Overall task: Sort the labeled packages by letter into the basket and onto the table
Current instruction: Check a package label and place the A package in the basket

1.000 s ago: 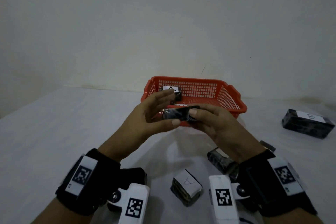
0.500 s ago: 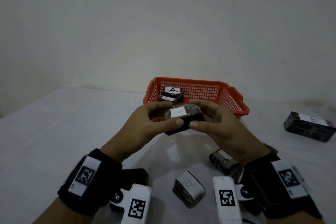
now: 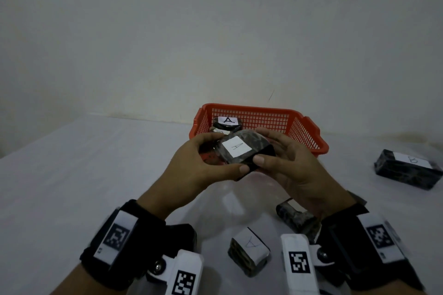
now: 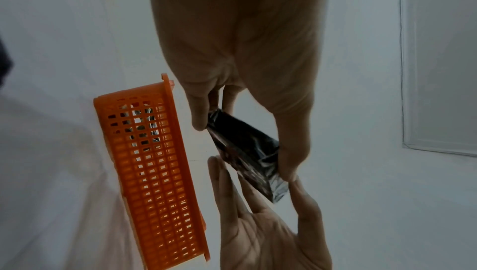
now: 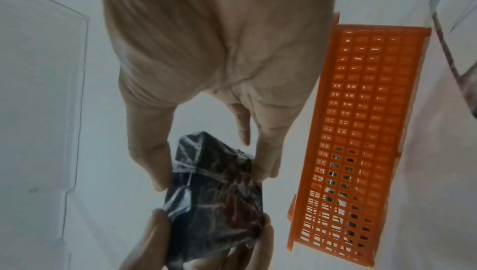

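Note:
Both hands hold a black foil package (image 3: 249, 151) in the air just in front of the red basket (image 3: 309, 136); its white label reads A and faces up. My left hand (image 3: 203, 167) pinches its left end between thumb and fingers, and my right hand (image 3: 285, 160) pinches the right end. The wrist views show the same package (image 4: 245, 152) (image 5: 214, 196) between both sets of fingers, beside the basket wall (image 4: 154, 172) (image 5: 361, 131). Inside the basket lies another package labeled A (image 3: 226, 122).
On the white table lie a small package labeled A (image 3: 249, 251) near my wrists, a dark package (image 3: 294, 218) partly hidden under my right wrist, and a larger labeled one (image 3: 407, 167) at the far right. A white wall stands behind the basket.
The package has been turned in my hands from edge-on until its A label faces up. Both hands stayed in front of the basket.

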Tool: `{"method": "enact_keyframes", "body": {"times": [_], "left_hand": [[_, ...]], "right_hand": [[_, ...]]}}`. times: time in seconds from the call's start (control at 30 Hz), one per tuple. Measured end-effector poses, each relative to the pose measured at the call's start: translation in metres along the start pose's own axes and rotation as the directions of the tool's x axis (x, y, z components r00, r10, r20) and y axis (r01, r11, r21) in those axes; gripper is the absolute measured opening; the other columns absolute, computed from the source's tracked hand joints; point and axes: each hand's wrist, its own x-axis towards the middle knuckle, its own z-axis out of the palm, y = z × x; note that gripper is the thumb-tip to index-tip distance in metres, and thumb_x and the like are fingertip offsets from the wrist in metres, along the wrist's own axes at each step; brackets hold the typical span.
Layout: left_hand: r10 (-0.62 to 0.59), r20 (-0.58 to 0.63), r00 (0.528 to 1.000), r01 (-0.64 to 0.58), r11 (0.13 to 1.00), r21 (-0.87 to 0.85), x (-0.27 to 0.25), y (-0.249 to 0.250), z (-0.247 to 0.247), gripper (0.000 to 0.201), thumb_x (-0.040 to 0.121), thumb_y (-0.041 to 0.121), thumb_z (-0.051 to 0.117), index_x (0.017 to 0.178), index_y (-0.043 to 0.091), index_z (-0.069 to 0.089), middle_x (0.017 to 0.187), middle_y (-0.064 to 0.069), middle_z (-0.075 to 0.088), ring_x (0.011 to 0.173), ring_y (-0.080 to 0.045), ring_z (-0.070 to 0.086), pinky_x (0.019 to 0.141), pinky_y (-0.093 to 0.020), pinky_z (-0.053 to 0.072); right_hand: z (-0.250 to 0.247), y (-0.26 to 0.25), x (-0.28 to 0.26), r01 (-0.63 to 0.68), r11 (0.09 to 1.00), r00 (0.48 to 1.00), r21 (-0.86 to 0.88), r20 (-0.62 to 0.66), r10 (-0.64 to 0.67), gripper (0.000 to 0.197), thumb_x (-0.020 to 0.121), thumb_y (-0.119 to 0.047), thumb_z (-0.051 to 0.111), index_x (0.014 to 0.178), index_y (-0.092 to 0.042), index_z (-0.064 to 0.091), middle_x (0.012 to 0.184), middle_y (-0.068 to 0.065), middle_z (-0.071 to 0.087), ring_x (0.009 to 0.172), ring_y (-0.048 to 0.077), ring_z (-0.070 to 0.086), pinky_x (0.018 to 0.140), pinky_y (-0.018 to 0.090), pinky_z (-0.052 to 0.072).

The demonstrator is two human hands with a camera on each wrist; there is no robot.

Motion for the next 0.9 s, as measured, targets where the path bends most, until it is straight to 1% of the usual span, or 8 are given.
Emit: {"method": "enact_keyframes", "body": {"times": [0.07, 0.13, 0.3, 0.4, 0.5, 0.57, 0.77, 0.9], "left_hand": [[0.003, -0.06, 0.998, -0.003, 1.0, 0.004, 0.001, 0.0, 0.002, 0.105, 0.041, 0.049, 0.094, 0.135, 0.025, 0.054, 0.117, 0.014, 0.067, 0.098, 0.006, 0.068, 0.073, -0.009, 0.055], [-0.013, -0.1, 0.995, 0.01, 1.0, -0.027, 0.002, -0.001, 0.003, 0.111, 0.036, 0.047, 0.091, 0.137, 0.024, 0.05, 0.115, 0.017, 0.063, 0.098, 0.003, 0.066, 0.071, -0.01, 0.056], [-0.047, -0.104, 0.993, 0.05, 0.998, 0.024, 0.005, -0.005, 0.007, 0.101, 0.04, 0.054, 0.086, 0.131, 0.028, 0.048, 0.11, 0.022, 0.06, 0.097, 0.007, 0.06, 0.066, -0.006, 0.053], [-0.088, -0.131, 0.987, 0.089, 0.996, -0.004, 0.008, -0.008, 0.005, 0.079, 0.059, 0.061, 0.078, 0.125, 0.023, 0.059, 0.114, 0.01, 0.072, 0.1, -0.006, 0.071, 0.083, -0.022, 0.061], [-0.135, -0.138, 0.981, 0.127, 0.99, -0.068, 0.009, -0.007, 0.005, 0.035, 0.088, 0.031, 0.072, 0.118, 0.014, 0.063, 0.111, -0.003, 0.075, 0.095, -0.013, 0.075, 0.081, -0.026, 0.062], [-0.154, -0.115, 0.981, 0.143, 0.985, -0.099, 0.01, -0.007, 0.005, 0.02, 0.094, 0.016, 0.068, 0.111, 0.007, 0.065, 0.111, -0.007, 0.074, 0.096, -0.017, 0.075, 0.077, -0.027, 0.063], [-0.186, -0.105, 0.977, 0.177, 0.98, -0.095, 0.013, -0.007, 0.007, 0.017, 0.093, 0.013, 0.069, 0.108, 0.006, 0.065, 0.114, -0.009, 0.073, 0.094, -0.019, 0.077, 0.076, -0.032, 0.064], [-0.15, -0.046, 0.988, 0.151, 0.988, 0.016, 0.023, 0.012, 0.017, 0.029, 0.094, 0.017, 0.069, 0.122, 0.023, 0.062, 0.114, -0.003, 0.069, 0.093, -0.019, 0.075, 0.07, -0.025, 0.063]], "right_hand": [[0.006, -0.001, 0.0, -0.058, 0.998, 0.998, 0.034, -0.007, 0.058, 0.085, 0.067, -0.032, 0.093, 0.141, -0.01, 0.057, 0.132, 0.013, 0.071, 0.122, 0.028, 0.07, 0.099, 0.041, 0.059], [0.016, -0.003, -0.001, -0.114, 0.993, 0.993, 0.04, -0.014, 0.114, 0.063, 0.084, -0.031, 0.083, 0.136, -0.005, 0.06, 0.125, 0.014, 0.075, 0.114, 0.03, 0.074, 0.096, 0.041, 0.061], [0.025, -0.004, -0.004, -0.146, 0.987, 0.983, 0.07, -0.103, 0.153, 0.03, 0.099, -0.018, 0.063, 0.124, -0.002, 0.068, 0.112, 0.016, 0.079, 0.103, 0.032, 0.077, 0.078, 0.038, 0.065], [0.017, -0.006, -0.002, -0.151, 0.985, 0.971, 0.078, -0.177, 0.163, 0.025, 0.101, -0.013, 0.06, 0.119, 0.0, 0.07, 0.104, 0.015, 0.08, 0.091, 0.029, 0.079, 0.066, 0.036, 0.064], [0.011, -0.004, 0.0, -0.15, 0.987, 0.956, 0.056, -0.248, 0.159, 0.022, 0.101, -0.013, 0.06, 0.117, -0.003, 0.072, 0.105, 0.014, 0.08, 0.087, 0.026, 0.079, 0.064, 0.037, 0.064], [0.009, -0.003, 0.002, -0.142, 0.988, 0.948, 0.054, -0.279, 0.151, 0.02, 0.101, -0.012, 0.062, 0.115, -0.002, 0.072, 0.105, 0.014, 0.08, 0.09, 0.028, 0.079, 0.065, 0.038, 0.065], [0.005, -0.003, 0.003, -0.109, 0.994, 0.94, 0.029, -0.323, 0.113, 0.019, 0.096, -0.012, 0.069, 0.114, -0.005, 0.072, 0.099, 0.011, 0.081, 0.089, 0.027, 0.08, 0.065, 0.038, 0.066], [-0.003, -0.004, 0.008, -0.126, 0.992, 0.902, 0.004, -0.415, 0.116, 0.026, 0.094, -0.013, 0.073, 0.119, -0.007, 0.069, 0.104, 0.014, 0.079, 0.085, 0.028, 0.08, 0.068, 0.043, 0.066]]}}
